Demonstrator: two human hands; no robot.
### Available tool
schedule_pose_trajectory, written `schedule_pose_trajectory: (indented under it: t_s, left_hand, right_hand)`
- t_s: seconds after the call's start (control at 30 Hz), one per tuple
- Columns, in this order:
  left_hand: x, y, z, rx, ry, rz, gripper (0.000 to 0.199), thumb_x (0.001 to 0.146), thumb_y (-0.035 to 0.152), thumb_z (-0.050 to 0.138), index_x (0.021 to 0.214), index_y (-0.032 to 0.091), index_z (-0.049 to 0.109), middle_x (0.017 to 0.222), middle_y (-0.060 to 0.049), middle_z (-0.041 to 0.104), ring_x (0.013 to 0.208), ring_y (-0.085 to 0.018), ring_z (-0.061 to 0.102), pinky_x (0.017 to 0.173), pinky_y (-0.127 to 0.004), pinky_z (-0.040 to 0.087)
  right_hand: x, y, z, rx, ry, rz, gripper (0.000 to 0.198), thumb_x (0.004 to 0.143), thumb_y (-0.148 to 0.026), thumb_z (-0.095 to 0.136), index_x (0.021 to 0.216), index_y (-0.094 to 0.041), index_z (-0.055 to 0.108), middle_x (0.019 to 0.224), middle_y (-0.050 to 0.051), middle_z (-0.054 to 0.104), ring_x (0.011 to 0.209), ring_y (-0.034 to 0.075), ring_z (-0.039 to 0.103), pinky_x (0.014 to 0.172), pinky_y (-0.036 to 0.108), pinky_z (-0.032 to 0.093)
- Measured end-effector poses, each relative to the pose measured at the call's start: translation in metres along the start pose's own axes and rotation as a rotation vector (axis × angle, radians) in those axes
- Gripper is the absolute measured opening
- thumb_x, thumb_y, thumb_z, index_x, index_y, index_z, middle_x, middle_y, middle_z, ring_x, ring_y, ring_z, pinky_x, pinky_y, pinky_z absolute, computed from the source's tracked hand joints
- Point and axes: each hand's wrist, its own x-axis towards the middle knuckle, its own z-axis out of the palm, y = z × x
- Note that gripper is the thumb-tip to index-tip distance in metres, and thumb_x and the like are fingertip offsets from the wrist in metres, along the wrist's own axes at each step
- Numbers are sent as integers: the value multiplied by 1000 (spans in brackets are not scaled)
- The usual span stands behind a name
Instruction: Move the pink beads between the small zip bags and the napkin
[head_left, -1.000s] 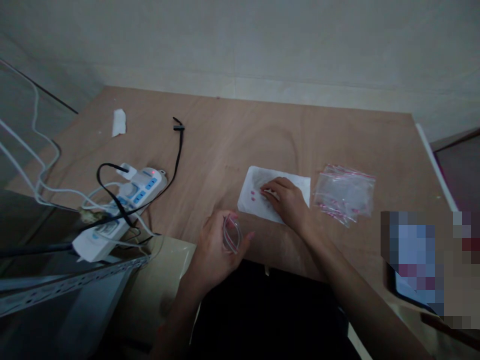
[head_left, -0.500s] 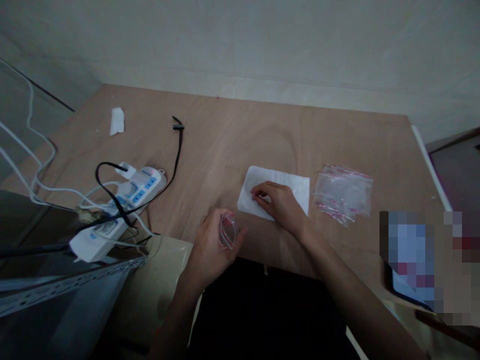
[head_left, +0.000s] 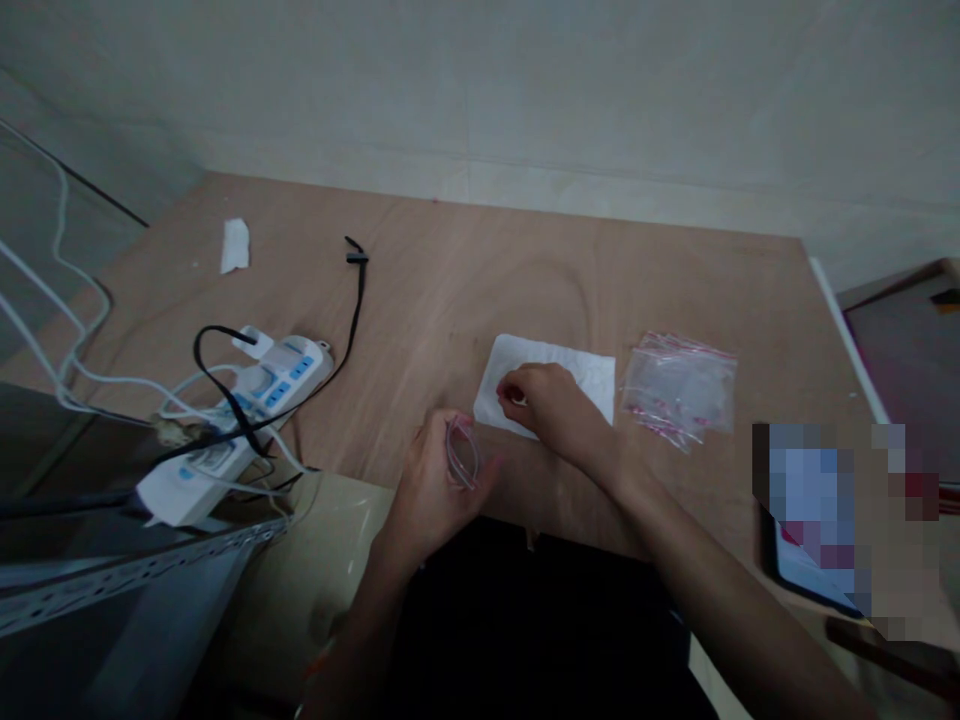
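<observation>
My left hand [head_left: 435, 485] holds a small clear zip bag [head_left: 463, 455] near the table's front edge, its pinkish mouth spread apart between thumb and fingers. To the right, my right hand [head_left: 551, 405] is over a white sheet [head_left: 592, 375] lying flat on the table. Its fingers are curled in with the tips together; what they pinch, if anything, is too small and hidden to make out. Just right of the sheet lies a loose pile of clear zip bags [head_left: 679, 385] with pink-red seal lines.
A white power strip [head_left: 292, 370] with plugs and tangled cables rests at the table's left. A black cable [head_left: 358, 300] reaches across the wood. Farther back lies a white scrap [head_left: 235, 245]. A tablet-like device [head_left: 806, 570], partly blurred out, sits at the right edge.
My right hand's fingers have curled further in and the wrist has turned over the sheet. My left hand has shifted slightly right with the bag, whose mouth looks a little narrower.
</observation>
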Motion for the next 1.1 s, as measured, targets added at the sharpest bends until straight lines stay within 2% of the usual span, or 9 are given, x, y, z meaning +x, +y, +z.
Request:
schedule_pose_trajectory:
  t_s: [0.1,0.17,0.27,0.43,0.67,0.77,0.9,1.0,1.1]
  left_hand:
    - [6,4,10,-71,-7,18,40,75,32,68,105,22,42,97,-7,60,92,-23,62,79,-40,52]
    - [11,9,20,-161,-47,42,45,72,30,67,107,23,39,99,-7,59,93,-24,62,78,-40,52]
    - [18,22,38,-293,-76,87,51,68,27,68,109,23,38,98,-6,59,90,-23,61,74,-38,52]
    - [26,51,60,-436,-10,172,51,62,25,69,103,25,39,92,-2,56,82,-20,59,69,-34,50]
    - [36,74,77,-571,66,247,50,66,26,68,103,26,35,89,0,52,77,-15,55,66,-30,47]
    - [37,77,76,-598,46,270,52,65,27,69,104,26,34,91,0,47,79,-15,52,68,-30,46]
    - [32,79,60,-591,-121,279,55,63,28,73,106,24,38,94,-2,47,83,-16,50,72,-31,47]
    - [29,80,47,-625,-224,212,29,78,29,63,102,22,48,89,-3,53,83,-17,52,75,-31,48]
    - [30,74,42,-642,-165,114,10,90,30,54,87,21,57,78,-2,59,75,-15,56,70,-29,48]
  right_hand:
    - [-19,-17,-27,304,130,-14,8,81,-13,67,84,-16,73,78,2,73,66,13,65,63,23,48]
    - [-32,-28,-43,381,184,-21,9,78,-10,69,83,-17,74,75,0,73,64,11,65,60,21,47]
    - [-46,-36,-57,316,173,-7,13,75,-8,70,81,-19,75,74,-1,73,60,11,64,57,21,46]
    - [-62,-25,-61,145,216,78,15,76,-7,69,79,-20,75,73,0,73,58,12,63,54,22,44]
    - [-84,-21,-78,23,204,-40,24,94,-16,50,111,-13,66,88,9,72,80,20,65,67,30,50]
    - [-93,-17,-85,27,174,-49,17,94,-20,51,102,-15,66,96,9,70,90,21,63,77,33,52]
    - [-102,-1,-87,28,254,38,13,90,-21,56,89,-17,68,101,11,65,94,22,63,80,36,53]
    - [-105,8,-83,199,246,115,13,89,-28,59,86,-20,69,94,8,69,87,21,66,76,34,54]
    - [-104,11,-72,472,255,187,10,86,-31,63,85,-22,68,81,4,72,75,18,69,68,30,56]
